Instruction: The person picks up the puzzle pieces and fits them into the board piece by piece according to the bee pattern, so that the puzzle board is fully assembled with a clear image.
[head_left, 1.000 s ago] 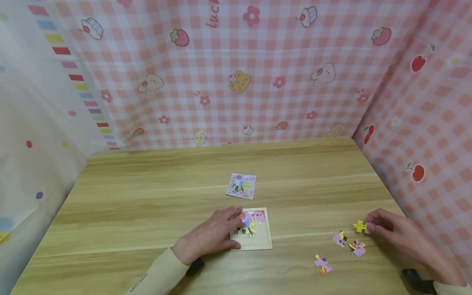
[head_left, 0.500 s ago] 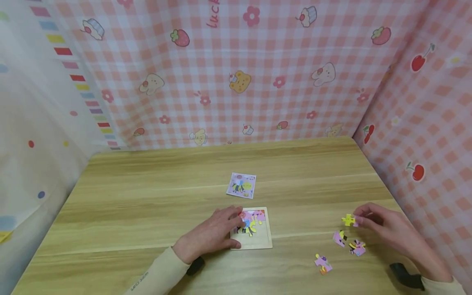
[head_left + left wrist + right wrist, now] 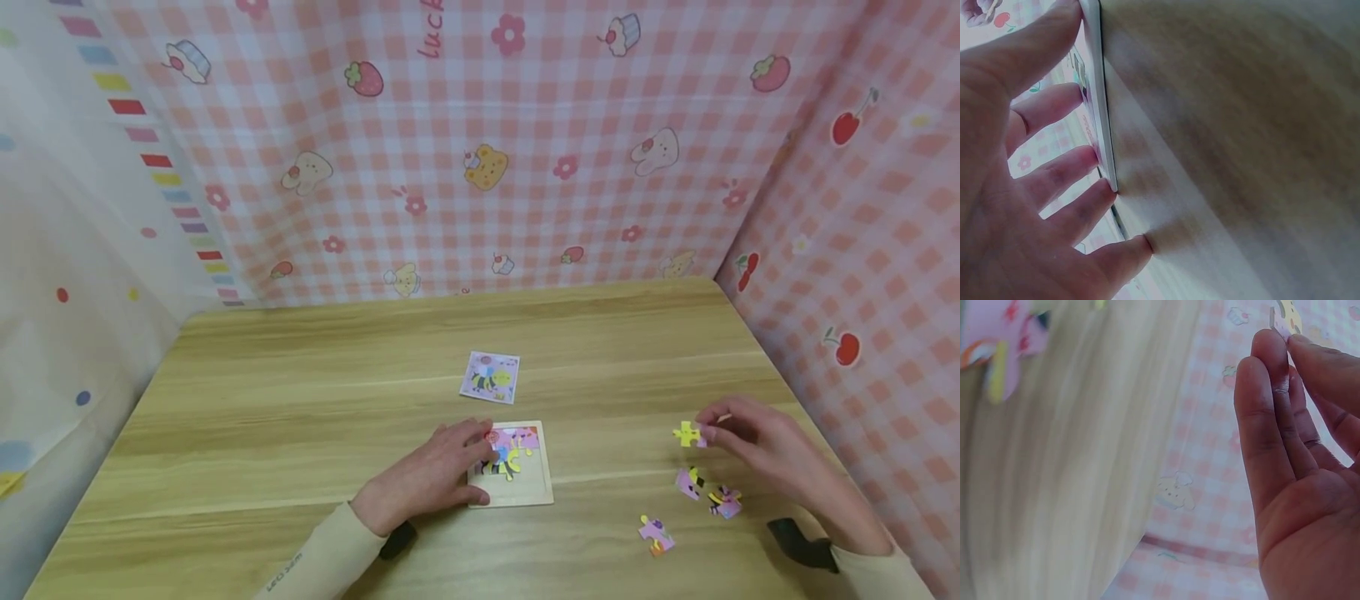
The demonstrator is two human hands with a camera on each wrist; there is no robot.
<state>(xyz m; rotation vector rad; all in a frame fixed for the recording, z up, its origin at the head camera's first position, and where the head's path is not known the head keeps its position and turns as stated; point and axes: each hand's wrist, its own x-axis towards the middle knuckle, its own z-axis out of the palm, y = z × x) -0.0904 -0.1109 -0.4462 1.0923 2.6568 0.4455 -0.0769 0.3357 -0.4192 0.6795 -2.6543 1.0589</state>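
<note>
Right hand (image 3: pixel 776 452): pinching yellow-and-pink puzzle piece (image 3: pixel 688 434) | Change: piece carried leftward over desk (image 3: pixel 300 375), nearer part-filled tray (image 3: pixel 532 489), not yet fitted | Left hand (image 3: pixel 423 479): fingers extended, touching tray

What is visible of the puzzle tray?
The tray is square, pale and wood-like, with a rim. It lies flat on the table, nearer the person than the card. Pink, yellow, blue and black pieces cover its far part; its near right corner is bare. The left hand touches and partly hides its left side.
</note>
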